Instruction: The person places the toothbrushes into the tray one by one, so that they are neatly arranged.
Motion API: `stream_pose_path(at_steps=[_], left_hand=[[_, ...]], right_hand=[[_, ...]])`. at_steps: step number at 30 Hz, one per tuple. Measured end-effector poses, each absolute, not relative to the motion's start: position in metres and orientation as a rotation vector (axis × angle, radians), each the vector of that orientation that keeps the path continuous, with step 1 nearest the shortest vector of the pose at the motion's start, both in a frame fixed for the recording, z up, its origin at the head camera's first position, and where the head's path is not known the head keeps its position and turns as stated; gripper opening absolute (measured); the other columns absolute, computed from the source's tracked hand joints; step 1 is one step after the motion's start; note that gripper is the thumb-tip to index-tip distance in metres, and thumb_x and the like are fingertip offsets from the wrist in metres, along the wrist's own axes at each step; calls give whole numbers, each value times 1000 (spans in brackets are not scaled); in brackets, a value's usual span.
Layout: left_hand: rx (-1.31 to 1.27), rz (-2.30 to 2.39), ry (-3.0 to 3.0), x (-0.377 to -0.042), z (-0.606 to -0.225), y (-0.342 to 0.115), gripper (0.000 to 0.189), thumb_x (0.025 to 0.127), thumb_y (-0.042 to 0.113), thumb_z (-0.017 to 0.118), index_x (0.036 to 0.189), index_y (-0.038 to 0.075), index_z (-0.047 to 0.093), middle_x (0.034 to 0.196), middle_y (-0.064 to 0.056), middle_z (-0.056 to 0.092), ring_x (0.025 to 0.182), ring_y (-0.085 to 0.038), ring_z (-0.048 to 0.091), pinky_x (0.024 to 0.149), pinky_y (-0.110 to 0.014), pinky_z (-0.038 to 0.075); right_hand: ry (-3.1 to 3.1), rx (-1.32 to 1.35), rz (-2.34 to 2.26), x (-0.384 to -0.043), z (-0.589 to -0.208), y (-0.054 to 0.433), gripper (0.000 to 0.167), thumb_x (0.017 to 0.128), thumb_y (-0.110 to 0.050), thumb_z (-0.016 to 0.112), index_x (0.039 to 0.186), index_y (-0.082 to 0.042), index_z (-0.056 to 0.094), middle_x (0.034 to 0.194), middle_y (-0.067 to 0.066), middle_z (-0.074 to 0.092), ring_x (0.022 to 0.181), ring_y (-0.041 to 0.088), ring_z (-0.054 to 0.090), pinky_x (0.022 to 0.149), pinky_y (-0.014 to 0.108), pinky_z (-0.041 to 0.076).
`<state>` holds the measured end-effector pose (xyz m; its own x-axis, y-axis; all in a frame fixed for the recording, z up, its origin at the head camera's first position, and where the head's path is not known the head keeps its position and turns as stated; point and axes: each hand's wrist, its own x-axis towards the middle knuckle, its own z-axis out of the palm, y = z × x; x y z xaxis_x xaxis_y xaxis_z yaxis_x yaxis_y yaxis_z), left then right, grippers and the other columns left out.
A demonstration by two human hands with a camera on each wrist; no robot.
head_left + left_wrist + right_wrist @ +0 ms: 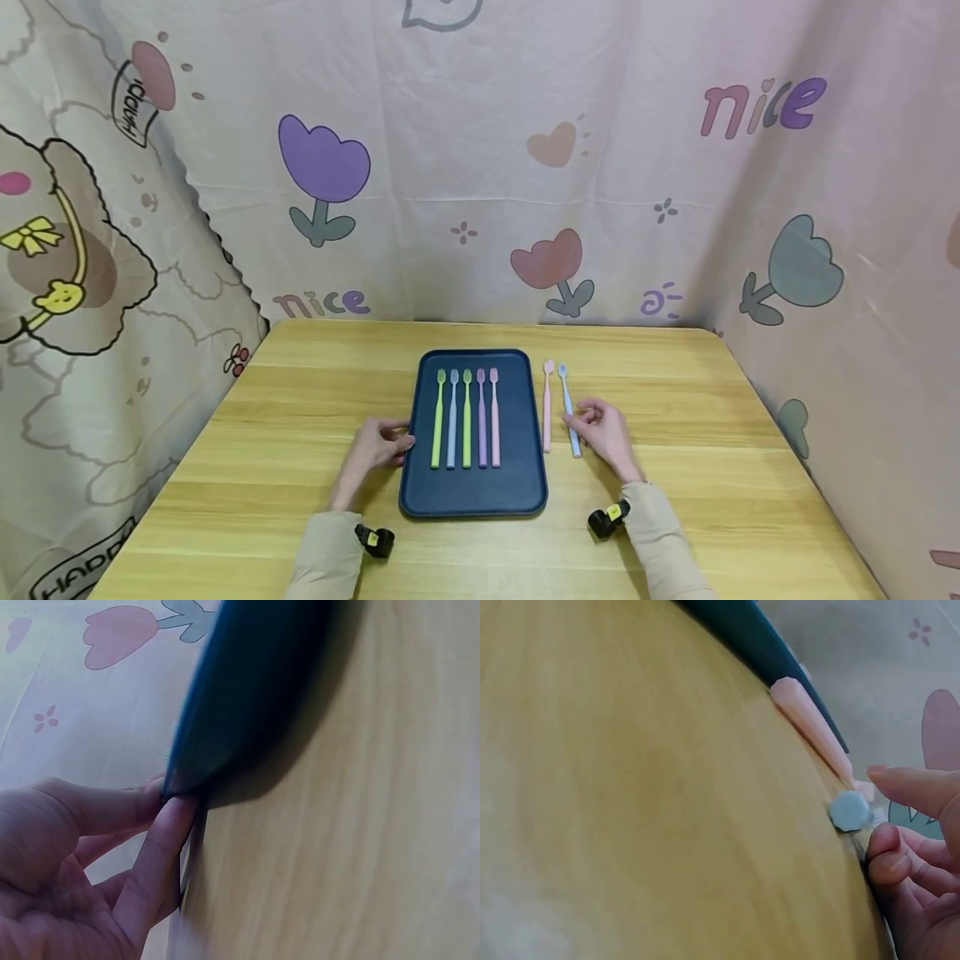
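A dark blue tray [517, 492] lies on the table, carrying a row of toothbrushes [467, 417] in green, blue, purple and pink. My left hand [381, 442] pinches its left rim between thumb and fingers; the left wrist view shows the tray edge [247, 712] up close. Right of the tray, a pink toothbrush [547, 408] and a light blue toothbrush [567, 404] lie side by side. My right hand [606, 429] is at the blue one. In the right wrist view the blue handle end [850, 811] lies between parted thumb and fingers.
The wooden table [315, 375] extends to both sides of the tray and in front of it. Patterned curtains [450, 167] hang behind the table and along its sides. A small black camera is on each wrist.
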<state>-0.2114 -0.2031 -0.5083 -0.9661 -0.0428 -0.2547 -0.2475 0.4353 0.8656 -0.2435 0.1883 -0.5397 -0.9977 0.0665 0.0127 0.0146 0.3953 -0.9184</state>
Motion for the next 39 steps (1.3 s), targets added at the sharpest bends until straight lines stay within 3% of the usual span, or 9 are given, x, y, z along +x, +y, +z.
stream_pose_path(at_steps=[14,24,39], left_hand=[[-262,1552,2483,-212,-509,-203,40,91,0,70,129,-9,63,92,-19,71,64,-11,65,59,-27,62],[-249,1566,2491,-212,-510,-203,39,90,-2,70,128,-10,63,90,-19,72,64,-11,65,58,-26,62],[-262,1561,2487,-211,-509,-203,39,91,-1,70,128,-9,63,91,-20,72,64,-11,66,59,-27,62]], right_hand=[[-2579,-122,1779,-246,-542,189,27,85,-7,77,105,8,66,73,8,66,49,10,57,41,21,48],[-2638,-145,1697,-246,-539,188,28,84,-11,79,102,6,67,70,5,66,48,9,56,42,21,48],[-2675,-168,1622,-247,-538,184,16,83,-4,70,95,6,68,70,5,66,48,9,55,39,20,45]])
